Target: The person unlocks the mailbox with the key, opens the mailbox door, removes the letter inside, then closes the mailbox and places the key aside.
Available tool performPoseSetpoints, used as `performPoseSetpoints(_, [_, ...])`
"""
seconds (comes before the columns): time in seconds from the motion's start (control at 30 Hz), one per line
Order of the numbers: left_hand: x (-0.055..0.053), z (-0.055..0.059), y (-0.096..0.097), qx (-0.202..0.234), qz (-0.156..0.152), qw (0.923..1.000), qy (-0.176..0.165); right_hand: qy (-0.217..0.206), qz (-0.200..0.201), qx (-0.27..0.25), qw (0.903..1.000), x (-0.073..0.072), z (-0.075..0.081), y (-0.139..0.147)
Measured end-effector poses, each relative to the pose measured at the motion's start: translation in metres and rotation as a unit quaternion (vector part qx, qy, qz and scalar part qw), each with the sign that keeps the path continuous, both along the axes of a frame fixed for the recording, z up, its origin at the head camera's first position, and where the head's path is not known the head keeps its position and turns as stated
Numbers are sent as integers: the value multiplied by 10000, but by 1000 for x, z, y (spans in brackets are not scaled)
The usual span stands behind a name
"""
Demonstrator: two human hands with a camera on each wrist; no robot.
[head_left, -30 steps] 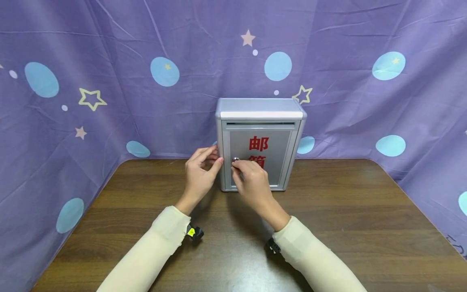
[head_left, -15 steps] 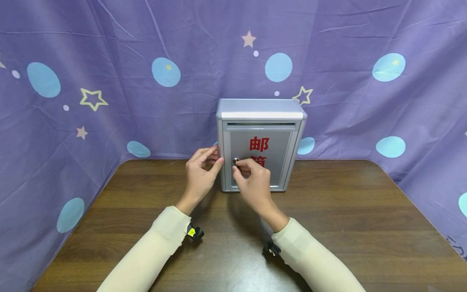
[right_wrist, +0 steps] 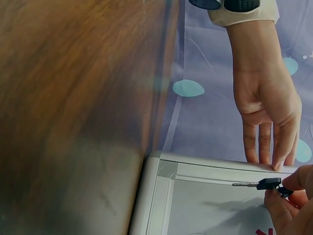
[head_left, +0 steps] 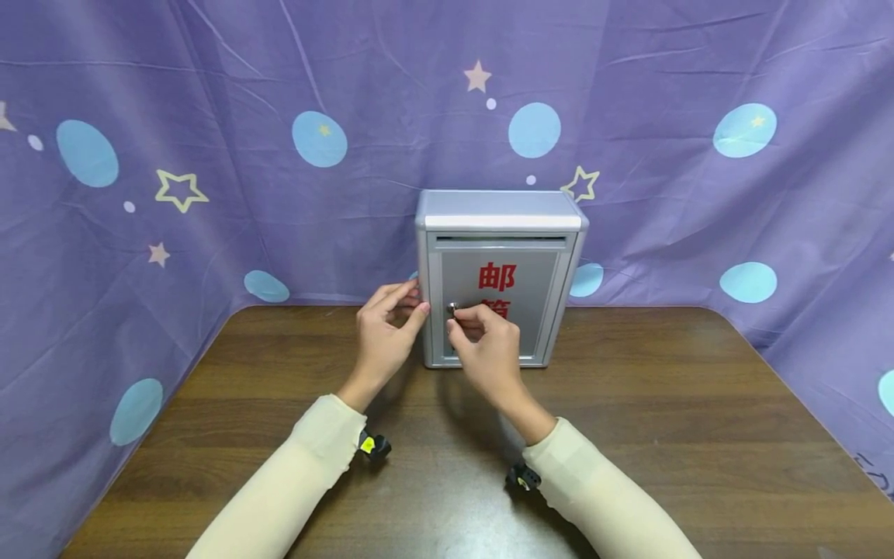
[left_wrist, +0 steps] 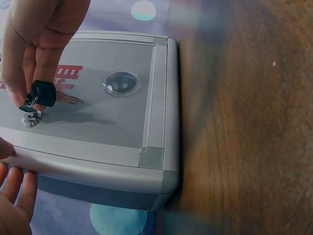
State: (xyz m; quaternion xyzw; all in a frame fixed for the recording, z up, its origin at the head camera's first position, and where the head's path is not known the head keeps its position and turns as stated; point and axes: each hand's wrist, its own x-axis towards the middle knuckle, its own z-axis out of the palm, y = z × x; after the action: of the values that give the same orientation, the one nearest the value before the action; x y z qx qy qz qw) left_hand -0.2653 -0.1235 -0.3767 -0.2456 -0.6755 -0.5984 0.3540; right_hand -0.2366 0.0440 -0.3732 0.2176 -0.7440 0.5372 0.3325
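Two pale sleeves reach over a wooden table. The left hand lays fairly straight fingers along the mailbox's side, its thumb on the front edge, presumably to steady it. The right hand pinches a key at the lock, likely for turning leverage; its blade is hidden, perhaps inside. A spare key dangles beside it. The mailbox stands upright near the table's far edge, before a purple curtain.
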Motion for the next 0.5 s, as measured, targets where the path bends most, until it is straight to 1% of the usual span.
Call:
performPoseSetpoints(0.23, [0,-1,1,-16,-21,10000,3,77,142,75,9998,2,0,4])
performPoseSetpoints(0.5, [0,0,1,-13,96,9999,-36,133,316,359,9988,7,3,12])
